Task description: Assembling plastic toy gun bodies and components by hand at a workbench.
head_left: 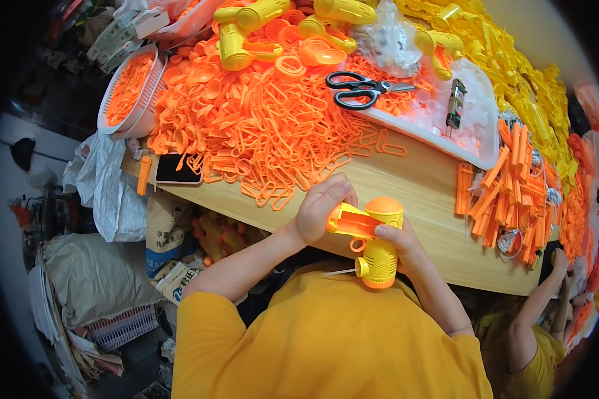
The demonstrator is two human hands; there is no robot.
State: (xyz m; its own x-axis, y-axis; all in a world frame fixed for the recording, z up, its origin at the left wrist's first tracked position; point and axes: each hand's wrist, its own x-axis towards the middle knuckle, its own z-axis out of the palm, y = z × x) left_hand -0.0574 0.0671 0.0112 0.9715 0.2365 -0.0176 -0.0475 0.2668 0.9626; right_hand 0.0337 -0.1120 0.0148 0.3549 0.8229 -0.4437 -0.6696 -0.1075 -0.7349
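A yellow and orange toy hair dryer is held in front of my chest, its barrel roughly upright and its handle pointing left. The handle's hollow orange inside faces up. My left hand is closed on the handle's end, some fingertips hidden. Around the barrel's right side wraps my right hand, its thumb pressed near where the handle joins. A small orange ring shows under the handle. Lower down, a round yellow piece with a thin pale rod sticks out from the barrel.
Orange clip-shaped parts heap the wooden table. Black scissors lie by a white tray. Orange handle strips pile at right, yellow parts behind. A phone lies left; another person's arm shows lower right.
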